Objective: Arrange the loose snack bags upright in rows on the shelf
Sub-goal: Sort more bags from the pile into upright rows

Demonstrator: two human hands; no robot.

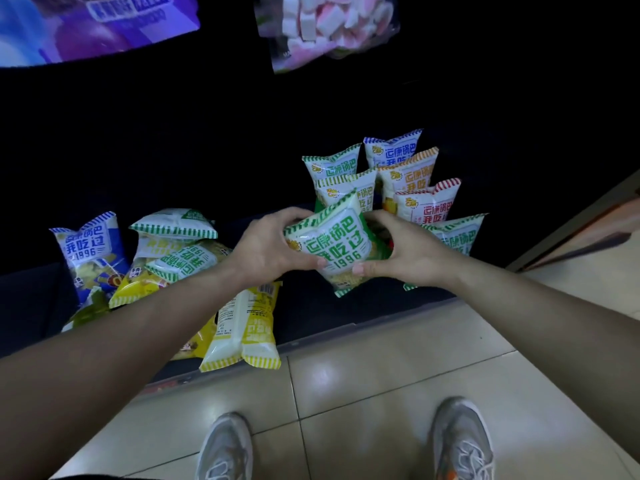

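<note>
Both hands grasp one green-striped snack bag [334, 244] in the middle of the frame: the left hand [273, 249] clasps its left edge with the thumb across the lower front, and the right hand [398, 249] holds its right edge with the thumb pressed at the bottom corner. The bag is tilted, its top leaning toward the upper left, and it hangs just above the dark shelf [346, 306], in front of the standing bags. Right behind it, two more green-striped bags [341, 174] stand upright one behind the other. Beside them to the right stands a second row: a blue-striped bag [393, 150] at the back, an orange-striped bag [410, 174], then a red-striped bag [431, 200], with another green-striped bag [457, 233] nearest the shelf edge, partly hidden by the right wrist. At the left of the frame lies a loose heap: a blue bag [90, 251] propped up, green bags [176, 233] lying flat, and a yellow bag [246, 327] face down, overhanging the shelf edge. A bag of pink and white marshmallows [325, 26] hangs at the top. Grey sneakers [460, 441] stand on the tiled floor [381, 368] below.
</note>
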